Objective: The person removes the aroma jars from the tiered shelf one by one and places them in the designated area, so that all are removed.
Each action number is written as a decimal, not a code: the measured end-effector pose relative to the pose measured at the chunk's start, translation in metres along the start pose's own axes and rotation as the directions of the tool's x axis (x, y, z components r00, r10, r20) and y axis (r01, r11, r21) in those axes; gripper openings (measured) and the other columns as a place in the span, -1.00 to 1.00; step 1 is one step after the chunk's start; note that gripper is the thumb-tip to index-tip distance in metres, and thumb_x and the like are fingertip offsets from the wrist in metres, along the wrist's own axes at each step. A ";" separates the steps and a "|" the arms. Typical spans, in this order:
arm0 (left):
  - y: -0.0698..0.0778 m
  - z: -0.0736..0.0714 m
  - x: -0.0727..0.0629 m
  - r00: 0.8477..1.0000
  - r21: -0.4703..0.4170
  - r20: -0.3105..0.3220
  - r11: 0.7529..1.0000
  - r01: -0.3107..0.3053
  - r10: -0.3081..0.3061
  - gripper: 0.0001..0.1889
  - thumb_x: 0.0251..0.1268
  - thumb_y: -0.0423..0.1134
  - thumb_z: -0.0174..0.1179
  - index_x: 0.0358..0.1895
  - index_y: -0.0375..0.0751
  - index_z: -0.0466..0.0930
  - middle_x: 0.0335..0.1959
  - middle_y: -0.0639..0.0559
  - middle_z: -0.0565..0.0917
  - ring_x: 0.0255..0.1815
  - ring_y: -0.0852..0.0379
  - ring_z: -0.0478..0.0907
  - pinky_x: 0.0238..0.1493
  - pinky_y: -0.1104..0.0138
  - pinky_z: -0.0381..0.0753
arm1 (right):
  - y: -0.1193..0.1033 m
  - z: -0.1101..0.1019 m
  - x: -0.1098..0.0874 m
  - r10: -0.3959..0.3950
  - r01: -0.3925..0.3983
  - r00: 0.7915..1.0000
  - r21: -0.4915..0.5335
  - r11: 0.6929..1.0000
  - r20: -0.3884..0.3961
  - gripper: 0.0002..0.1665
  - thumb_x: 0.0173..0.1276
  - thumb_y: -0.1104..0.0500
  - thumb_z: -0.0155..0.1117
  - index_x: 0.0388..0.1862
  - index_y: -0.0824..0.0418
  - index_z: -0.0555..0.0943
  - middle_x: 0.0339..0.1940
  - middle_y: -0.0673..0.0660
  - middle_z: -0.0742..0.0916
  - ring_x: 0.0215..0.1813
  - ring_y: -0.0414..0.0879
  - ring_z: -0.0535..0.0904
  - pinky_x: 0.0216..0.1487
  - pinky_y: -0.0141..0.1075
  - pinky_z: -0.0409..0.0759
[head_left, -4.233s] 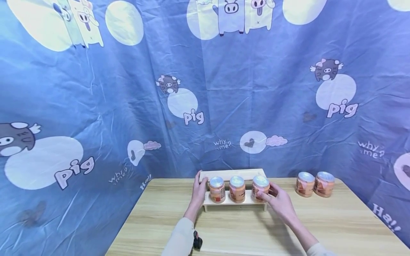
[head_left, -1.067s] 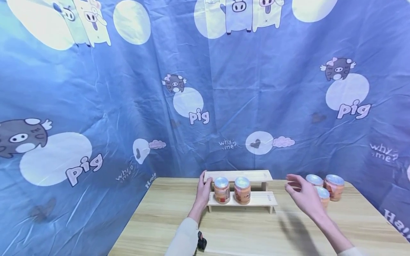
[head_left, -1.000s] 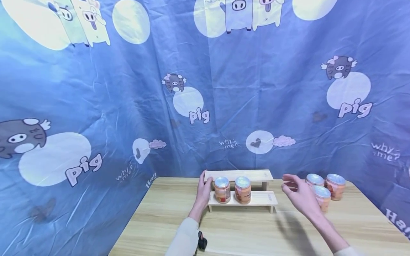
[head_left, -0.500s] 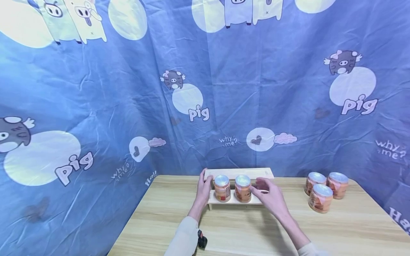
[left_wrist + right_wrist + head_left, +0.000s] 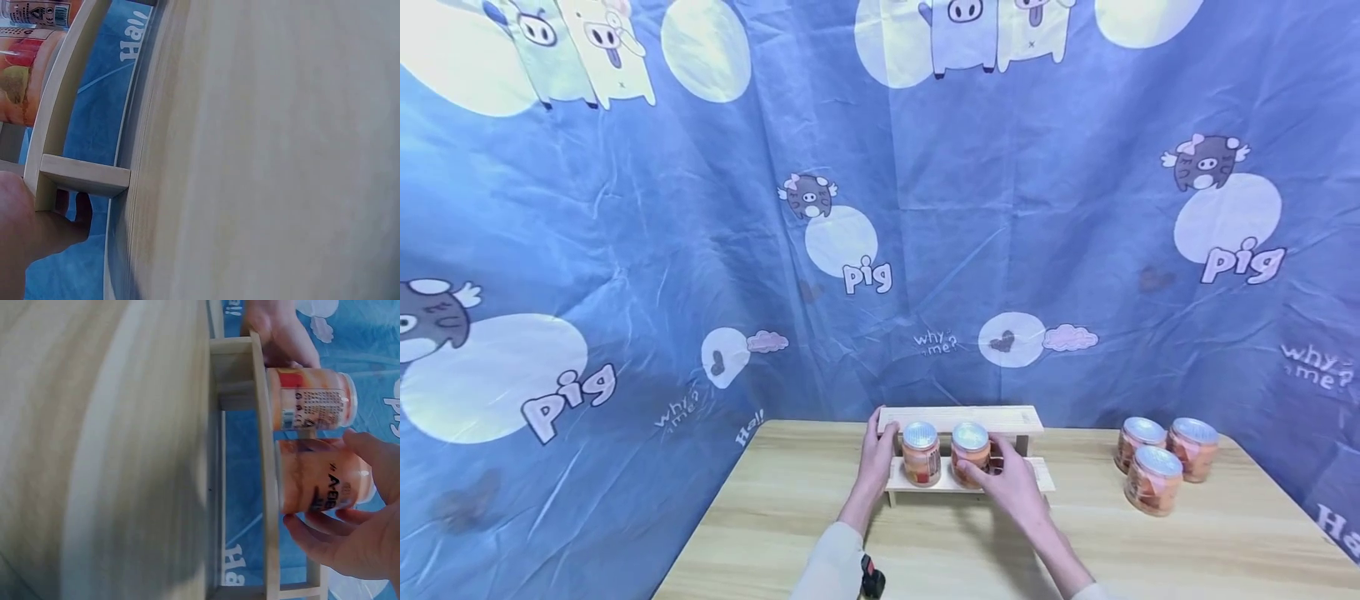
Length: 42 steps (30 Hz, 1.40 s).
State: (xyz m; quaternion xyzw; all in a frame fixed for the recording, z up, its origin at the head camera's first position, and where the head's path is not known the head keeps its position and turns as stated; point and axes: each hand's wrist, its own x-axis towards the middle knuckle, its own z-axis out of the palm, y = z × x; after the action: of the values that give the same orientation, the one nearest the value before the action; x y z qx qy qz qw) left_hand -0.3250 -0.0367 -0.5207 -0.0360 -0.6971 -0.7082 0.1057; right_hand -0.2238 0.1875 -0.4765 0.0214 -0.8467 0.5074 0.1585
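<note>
A two-step wooden rack stands at the back of the table. On its lower step sit two orange cans with silver lids, a left can and a right can. My left hand grips the rack's left end, its fingers curled behind the wood in the left wrist view. With thumb and fingers on either side, my right hand holds the right can. In the right wrist view this can shows black lettering, and its base is right at the step.
Three more orange cans, among them a front can, stand grouped on the table at the right. A blue curtain with pig prints hangs close behind the table. A small black device sits at the left wrist.
A third can has gone from the rack's lower step to the group at the right. My right hand has come back left and taken hold of the right can; my left hand stays.
</note>
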 end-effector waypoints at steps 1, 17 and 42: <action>-0.001 0.000 -0.001 1.000 0.007 -0.001 1.000 0.009 -0.009 -0.26 0.48 -0.04 0.16 0.59 -0.22 0.13 0.48 -0.35 0.31 0.46 -0.31 0.24 0.43 -0.19 0.15 | 0.001 0.001 -0.001 0.006 -0.006 1.000 0.002 1.000 -0.010 -0.06 0.19 -0.04 0.60 0.40 0.39 0.42 0.09 0.40 0.69 0.07 0.21 0.65 0.09 0.05 0.62; -0.002 0.003 0.000 0.998 0.007 0.039 0.999 0.041 -0.042 -0.24 0.46 0.03 0.19 0.60 -0.14 0.14 0.51 -0.32 0.27 0.49 -0.31 0.18 0.44 -0.20 0.10 | 0.012 0.004 -0.008 -0.019 0.023 0.999 0.074 0.997 -0.049 -0.14 0.28 0.09 0.54 0.45 0.37 0.39 0.21 0.47 0.62 0.12 0.30 0.64 0.07 -0.08 0.65; -0.003 -0.005 0.012 0.998 -0.024 0.050 0.999 0.046 -0.044 -0.25 0.46 -0.02 0.16 0.61 -0.16 0.12 0.50 -0.30 0.30 0.49 -0.27 0.19 0.46 -0.13 0.12 | -0.031 -0.050 0.005 -0.078 0.081 0.988 0.021 0.996 -0.131 -0.26 0.23 0.10 0.58 0.33 0.34 0.53 0.05 0.35 0.73 0.08 0.19 0.68 0.08 0.06 0.63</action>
State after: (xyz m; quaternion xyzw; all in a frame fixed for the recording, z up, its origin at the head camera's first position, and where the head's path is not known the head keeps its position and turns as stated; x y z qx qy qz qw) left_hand -0.3366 -0.0433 -0.5213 -0.0391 -0.6914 -0.7178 0.0721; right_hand -0.2099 0.2164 -0.4266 0.0241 -0.8264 0.5120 0.2331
